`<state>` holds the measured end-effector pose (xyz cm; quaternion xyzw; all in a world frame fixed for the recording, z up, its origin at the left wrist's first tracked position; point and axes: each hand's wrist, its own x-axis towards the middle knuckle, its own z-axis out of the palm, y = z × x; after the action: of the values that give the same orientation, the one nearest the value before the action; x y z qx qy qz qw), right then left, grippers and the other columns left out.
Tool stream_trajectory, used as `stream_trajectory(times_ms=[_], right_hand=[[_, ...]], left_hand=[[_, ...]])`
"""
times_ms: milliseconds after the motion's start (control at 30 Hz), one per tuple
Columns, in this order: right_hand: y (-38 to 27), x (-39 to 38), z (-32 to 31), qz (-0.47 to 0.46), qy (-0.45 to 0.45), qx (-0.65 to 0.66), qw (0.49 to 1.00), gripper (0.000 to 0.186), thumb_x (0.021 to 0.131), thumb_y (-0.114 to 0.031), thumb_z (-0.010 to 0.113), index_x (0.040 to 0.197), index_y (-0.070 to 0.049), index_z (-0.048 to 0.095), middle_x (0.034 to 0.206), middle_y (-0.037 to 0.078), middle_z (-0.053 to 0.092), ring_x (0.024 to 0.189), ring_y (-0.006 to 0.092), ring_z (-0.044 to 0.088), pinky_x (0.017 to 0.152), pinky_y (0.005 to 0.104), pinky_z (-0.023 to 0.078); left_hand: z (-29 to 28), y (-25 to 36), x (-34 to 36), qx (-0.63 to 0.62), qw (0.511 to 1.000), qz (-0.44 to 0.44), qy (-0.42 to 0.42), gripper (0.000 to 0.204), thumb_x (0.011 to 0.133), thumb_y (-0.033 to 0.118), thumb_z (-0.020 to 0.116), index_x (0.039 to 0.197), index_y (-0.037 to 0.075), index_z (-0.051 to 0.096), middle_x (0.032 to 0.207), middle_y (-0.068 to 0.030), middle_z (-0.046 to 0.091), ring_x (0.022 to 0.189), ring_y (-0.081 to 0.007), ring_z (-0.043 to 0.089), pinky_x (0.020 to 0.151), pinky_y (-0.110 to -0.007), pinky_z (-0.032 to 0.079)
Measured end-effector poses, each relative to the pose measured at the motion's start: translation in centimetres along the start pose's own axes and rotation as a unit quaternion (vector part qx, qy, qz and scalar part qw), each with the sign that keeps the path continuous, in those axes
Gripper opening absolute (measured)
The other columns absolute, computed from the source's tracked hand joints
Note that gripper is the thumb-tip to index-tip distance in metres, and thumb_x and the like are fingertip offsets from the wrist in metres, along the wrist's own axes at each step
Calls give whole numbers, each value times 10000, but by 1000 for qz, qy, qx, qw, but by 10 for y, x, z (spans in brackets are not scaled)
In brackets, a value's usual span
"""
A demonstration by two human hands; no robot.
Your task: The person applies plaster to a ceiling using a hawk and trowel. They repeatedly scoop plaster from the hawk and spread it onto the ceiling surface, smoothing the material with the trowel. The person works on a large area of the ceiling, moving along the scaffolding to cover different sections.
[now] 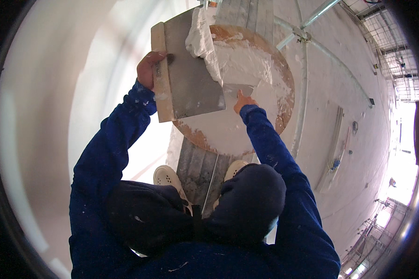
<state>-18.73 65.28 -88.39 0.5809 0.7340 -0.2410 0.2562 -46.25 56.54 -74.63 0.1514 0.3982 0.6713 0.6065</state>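
My left hand (148, 69) grips the wooden back edge of a wide metal plastering blade (193, 88), which is tilted over the left part of a round wooden board. White plaster (201, 42) is heaped along the blade's right edge. My right hand (245, 100) is closed on a small putty knife (238, 88), one finger stretched along it; its handle is hidden under the hand. The putty knife's blade rests in the plaster spread over the round board (286, 76). Bare brown wood shows around that board's rim.
I crouch on a grey metal plank walkway (195, 158), my feet in pale clogs (168, 177). A pale wall (42, 116) curves up at my left. Metal scaffold tubes (304, 69) stand to the right, with the floor and a long metal plank (331, 149) beyond them.
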Motion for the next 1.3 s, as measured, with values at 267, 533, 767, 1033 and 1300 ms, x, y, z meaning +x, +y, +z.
stream_trajectory(times_ms=[267,533,767,1033,1300], right_hand=[[36,-87,27,-17,-86,-79,993,738,696,-213,498,1356,-204,167,1066,226,536,990,362,529,856,484,400],[59,-151,45,-73,-166,-101,978,656,683,-178,488,1311,-187,301,1043,211,557,967,345,540,845,422,418],[88,-175,-51,-192,-164,340,906,663,714,-89,501,1330,-124,260,998,149,560,819,201,563,764,349,444],[46,-182,-112,-423,7,521,741,751,669,10,486,1343,-1,157,978,145,537,904,205,519,812,328,401],[4,-170,-133,-468,227,256,815,858,588,159,542,1317,-229,309,1164,141,508,1087,290,485,878,350,413]], left_hand=[[7,-7,-4,44,999,-10,2,248,717,187,489,868,-1,547,763,-131,573,640,-244,579,623,-361,508],[-4,-23,21,6,998,-52,-45,241,719,216,525,860,24,560,746,-114,552,626,-217,565,601,-337,507],[-7,-20,-10,83,996,-20,23,229,668,215,544,818,41,560,739,-115,528,631,-212,544,607,-324,492],[21,-24,-26,55,991,-118,-8,315,628,250,534,861,39,550,776,-148,532,654,-239,545,619,-335,486],[45,-30,-40,11,992,-121,-41,274,645,238,536,822,31,567,742,-112,561,621,-212,534,609,-315,469]])
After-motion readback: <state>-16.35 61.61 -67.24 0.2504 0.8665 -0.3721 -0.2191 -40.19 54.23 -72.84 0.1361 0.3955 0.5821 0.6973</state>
